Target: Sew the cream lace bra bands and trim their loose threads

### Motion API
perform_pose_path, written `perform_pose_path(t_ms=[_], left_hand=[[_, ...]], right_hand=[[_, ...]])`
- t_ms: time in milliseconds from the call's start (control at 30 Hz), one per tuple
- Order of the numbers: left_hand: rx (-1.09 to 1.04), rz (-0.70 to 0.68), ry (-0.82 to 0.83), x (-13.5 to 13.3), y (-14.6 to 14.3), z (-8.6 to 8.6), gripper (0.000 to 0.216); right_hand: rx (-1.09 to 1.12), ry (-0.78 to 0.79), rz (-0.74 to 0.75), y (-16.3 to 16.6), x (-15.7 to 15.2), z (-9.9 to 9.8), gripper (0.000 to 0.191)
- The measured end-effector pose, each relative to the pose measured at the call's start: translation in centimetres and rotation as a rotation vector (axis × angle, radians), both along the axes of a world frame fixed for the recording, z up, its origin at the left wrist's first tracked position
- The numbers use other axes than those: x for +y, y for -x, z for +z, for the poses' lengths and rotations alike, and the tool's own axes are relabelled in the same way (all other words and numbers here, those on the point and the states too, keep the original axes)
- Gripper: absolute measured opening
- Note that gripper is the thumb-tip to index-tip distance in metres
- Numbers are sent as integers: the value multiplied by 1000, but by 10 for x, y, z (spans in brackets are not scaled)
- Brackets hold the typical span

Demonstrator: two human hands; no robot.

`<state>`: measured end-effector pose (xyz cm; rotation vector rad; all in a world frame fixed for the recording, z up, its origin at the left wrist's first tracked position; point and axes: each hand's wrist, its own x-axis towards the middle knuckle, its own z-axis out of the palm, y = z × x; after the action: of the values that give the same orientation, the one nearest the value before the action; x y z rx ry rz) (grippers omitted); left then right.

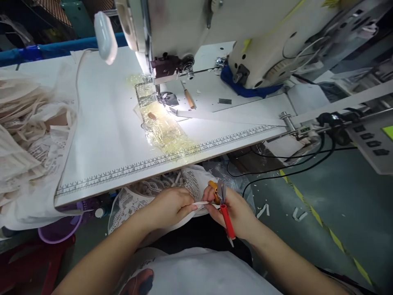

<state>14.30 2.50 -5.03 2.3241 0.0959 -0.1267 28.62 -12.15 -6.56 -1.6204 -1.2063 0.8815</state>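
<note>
My left hand (pixel 176 206) is closed, pinching the edge of a white lace garment (pixel 192 182) between thumb and fingers. Opposite it, my right hand (pixel 229 209) grips the same pale edge (pixel 201 203) with its fingertips, so a short length stretches between both hands. Tucked in the right hand is a pair of small scissors (pixel 221 191), with an orange loop around the fingers and a red part (pixel 227 221) pointing down past the palm. The garment lies over my lap, below the front edge of the table; part of it is hidden by my hands.
Above stands a sewing machine (pixel 184 24) with its lamp lit on a white table (pixel 104 123) with a printed ruler edge. A wooden-handled tool (pixel 188 98) lies near the needle. White garments (pixel 33 135) are heaped left, over a purple basket (pixel 59 229). Cables (pixel 288 172) hang right.
</note>
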Motion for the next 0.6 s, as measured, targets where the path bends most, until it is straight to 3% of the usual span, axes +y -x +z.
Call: perform_pose_path(t_ms=[133, 333, 600], left_hand=[[-47, 69, -64, -7, 8, 1, 39], [-93, 120, -71, -10, 10, 3, 36], [29, 218, 255, -15, 6, 20, 22]], right_hand=[[135, 2, 45, -3, 0, -1, 16], [243, -45, 0, -3, 1, -2, 16], [286, -65, -39, 6, 4, -1, 18]])
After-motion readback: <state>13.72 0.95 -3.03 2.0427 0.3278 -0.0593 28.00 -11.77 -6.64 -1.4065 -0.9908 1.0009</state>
